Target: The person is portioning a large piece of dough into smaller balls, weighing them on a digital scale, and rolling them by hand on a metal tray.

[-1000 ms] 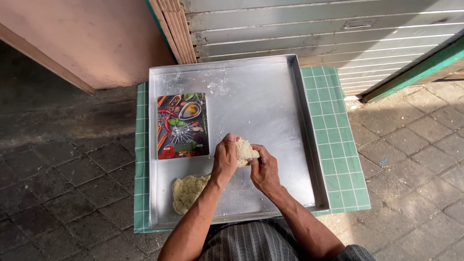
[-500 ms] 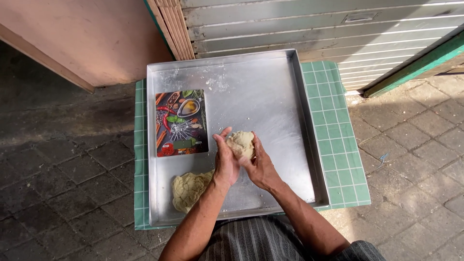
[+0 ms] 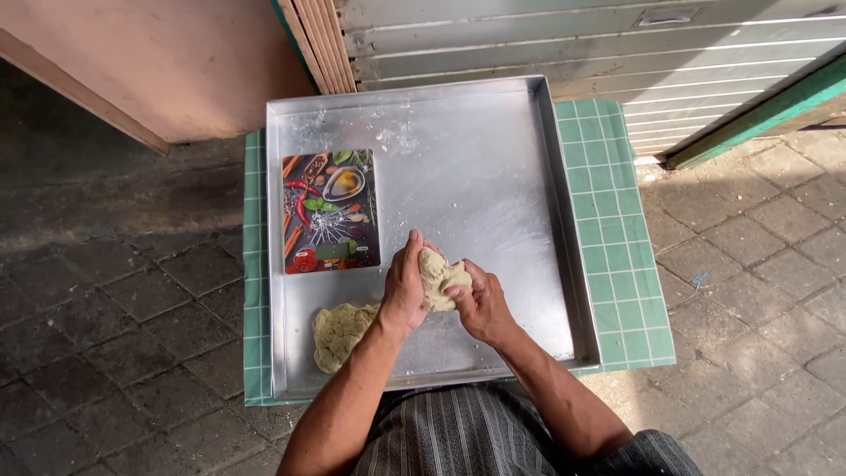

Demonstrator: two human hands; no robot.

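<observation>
A paved yard of dark and grey bricks lies under a small green-tiled table (image 3: 630,264), set against a pale shuttered wall. On the table sits a broad metal tray (image 3: 493,176) with a low rim, dusted with a little flour near its far edge. Compared with half a second ago, the two hands have turned a little: the left hand (image 3: 405,286) now stands more upright against the dough lump (image 3: 439,278), and the right hand (image 3: 480,304) has slid lower beside it. Both hands are closed around that lump, pressing it between them just above the tray's middle. The lump is pale and rough, roughly round, so I cannot tell a clear long axis. A second dough piece (image 3: 339,333) lies flat on the tray near its front left corner, just beside the left wrist, unmoved. A flat printed scale (image 3: 330,211) with a picture of spices rests on the tray's left side, its long side running away from the person
</observation>
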